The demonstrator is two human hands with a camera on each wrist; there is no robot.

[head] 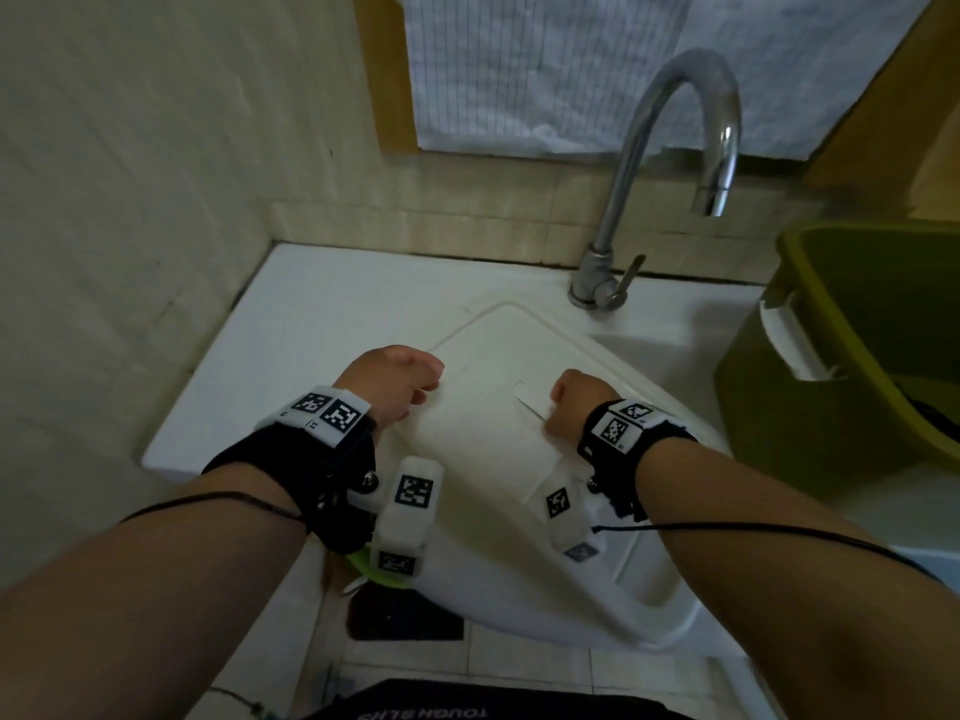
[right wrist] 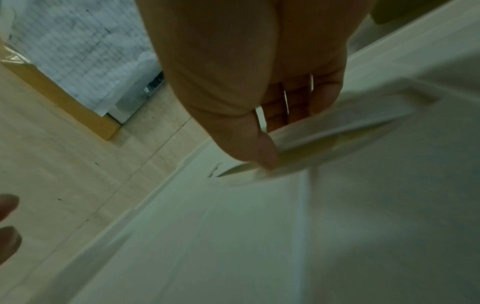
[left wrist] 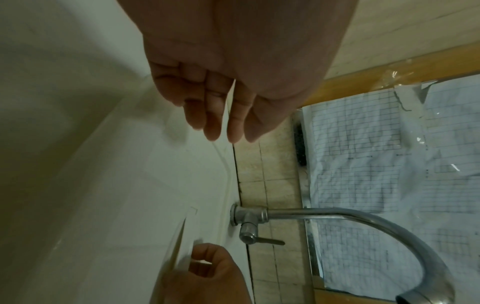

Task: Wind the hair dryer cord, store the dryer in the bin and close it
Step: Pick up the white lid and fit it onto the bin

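A white bin lid [head: 493, 356] lies flat in front of me, over the basin area. My right hand [head: 566, 402] is on the lid's middle; in the right wrist view its fingers curl under the raised handle flap [right wrist: 337, 125] and the thumb [right wrist: 262, 148] pinches it from the front. My left hand [head: 405, 379] hovers at the lid's left edge, with its fingers [left wrist: 215, 119] hanging loose and holding nothing. The lid [left wrist: 116, 185] fills the left of the left wrist view. No hair dryer or cord shows clearly in any view.
A chrome faucet [head: 670, 163] arches over the back right. An olive-green tub [head: 841, 356] stands at the right with something dark inside. A tiled wall runs close on the left, and a paper-covered window [head: 545, 70] is behind.
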